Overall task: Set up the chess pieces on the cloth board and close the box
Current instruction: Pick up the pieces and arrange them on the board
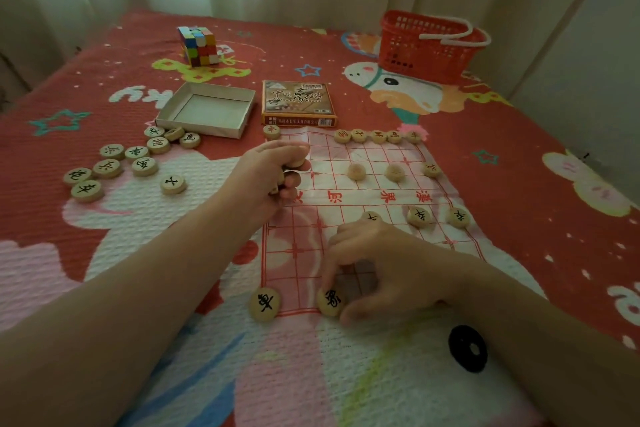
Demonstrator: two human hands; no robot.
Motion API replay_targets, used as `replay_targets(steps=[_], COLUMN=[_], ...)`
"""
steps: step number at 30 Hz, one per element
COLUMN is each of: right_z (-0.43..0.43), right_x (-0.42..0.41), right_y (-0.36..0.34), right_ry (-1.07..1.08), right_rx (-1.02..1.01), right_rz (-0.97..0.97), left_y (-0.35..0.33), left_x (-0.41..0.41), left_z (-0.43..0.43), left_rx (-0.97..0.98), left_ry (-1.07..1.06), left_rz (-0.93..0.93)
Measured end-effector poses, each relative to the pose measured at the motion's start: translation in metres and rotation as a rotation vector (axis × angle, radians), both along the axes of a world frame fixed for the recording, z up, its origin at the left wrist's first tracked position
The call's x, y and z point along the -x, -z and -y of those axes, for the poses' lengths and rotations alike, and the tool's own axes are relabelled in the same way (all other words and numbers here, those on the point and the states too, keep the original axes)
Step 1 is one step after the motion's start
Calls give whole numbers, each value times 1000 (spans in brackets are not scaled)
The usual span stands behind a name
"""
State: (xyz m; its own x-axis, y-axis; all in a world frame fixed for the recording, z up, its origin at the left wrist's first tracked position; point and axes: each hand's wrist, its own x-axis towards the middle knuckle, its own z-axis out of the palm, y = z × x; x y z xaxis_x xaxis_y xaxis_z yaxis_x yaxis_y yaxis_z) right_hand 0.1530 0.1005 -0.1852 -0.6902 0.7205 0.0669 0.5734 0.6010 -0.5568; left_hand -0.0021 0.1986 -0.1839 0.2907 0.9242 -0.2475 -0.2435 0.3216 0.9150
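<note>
1. One wooden chess piece (330,302) is pinched between the thumb and fingers (332,264) of the right hand (381,267) at the near edge of the cloth board (374,156). It is best centred on a line crossing, glyph up and in line with the corner piece (265,303), without the cloth being dragged.
2. Several spare pieces are gripped in the curled left hand (273,173) over the board's left edge; their number cannot be told.
3. Fourteen pieces are counted on the board: six in the far row, three ahead of it, three nearer, two in the near row.
4. Eleven loose pieces (137,152) lie toward the left edge of the bed (519,167).
5. One open box base (202,128) and one lid (298,101) are set beyond the board's far edge.
</note>
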Motion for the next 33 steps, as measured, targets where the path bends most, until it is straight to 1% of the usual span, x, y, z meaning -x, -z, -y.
replay_targets(steps=[2,3,4,6,8,10,13,16,19,22,27,31,33], right_z=[0,-1,-2,-8,-19,-29,-39,-44,-45,-45,-45,-43,-42], right_x=[-2,-3,-5,-7,-8,-7,1,4,2,-1,-6,-10,-12], right_y=[-1,-1,-2,-5,-9,-11,-7,0,1,-1,-5,-7,-8], right_ry=[19,60,133,348,523,598,631,615,618,634,647,648,634], right_rx=[-4,-16,-39,-106,-159,-183,-291,-400,-453,-439,-310,-244,-258], right_rz=[-61,-138,-236,-407,-478,-429,-270,-289,-327,-315,-321,-349,-350], left_y=[0,0,0,-1,-2,-2,-1,-3,-6,-8,-7,-5,-5], left_x=[0,0,0,-1,-3,-4,-5,-5,-4,-5,-6,-5,-5], left_z=[1,2,3,5,7,9,10,11,12,14,16,13,14], left_rx=[-2,-2,0,8,40,58,48,25,-11,-71,-160,-161,-158], left_ry=[17,33,57,122,174,206,247,277,297,313,336,323,336], left_rz=[-8,-11,-10,0,9,6,-13,-39,-78,-130,-108,-111,-132])
